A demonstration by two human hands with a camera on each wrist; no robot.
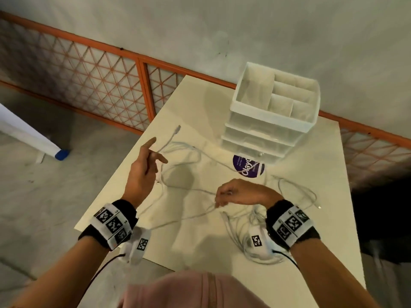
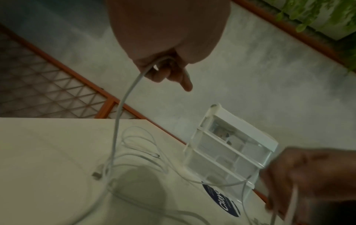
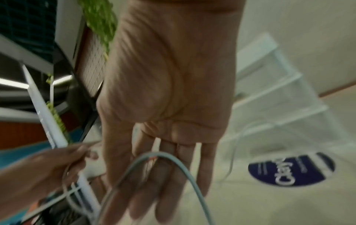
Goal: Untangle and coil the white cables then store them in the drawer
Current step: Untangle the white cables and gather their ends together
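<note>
A white table [image 1: 289, 218] stands against a grey wall with an orange mesh railing [image 1: 89, 70] running behind it, and on its far side sits a clear plastic drawer unit [image 1: 262, 138] with an open divided tray on top; its drawers look closed, and a round purple sticker [image 1: 246, 168] lies just in front of it. The white cables [image 1: 189, 152] sprawl across the table in loose crossed loops, with a thicker bundle [image 1: 249, 232] lying under the right wrist near the front edge. The left hand [image 1: 142, 172] is raised, its lower fingers curled around one cable near its plug end [image 1: 176, 130] while the index finger and thumb stick out straight. The right hand [image 1: 240, 193] hangs palm down with its fingertips pinching a strand that sags between the two hands; in the right wrist view a cable loops over its fingers [image 3: 167, 170]. The job looks early: nothing is coiled and nothing is stored. The main risk, as I judge it, is pulling the held strand taut while it still passes through the other loops, which would cinch a knot tighter or drag the whole heap. One strand runs right up to the base of the drawer unit, so a hard tug might snag there or shift the light unit. The bundle by the front edge could also slide off the table if the lifted cable hauls on it.
</note>
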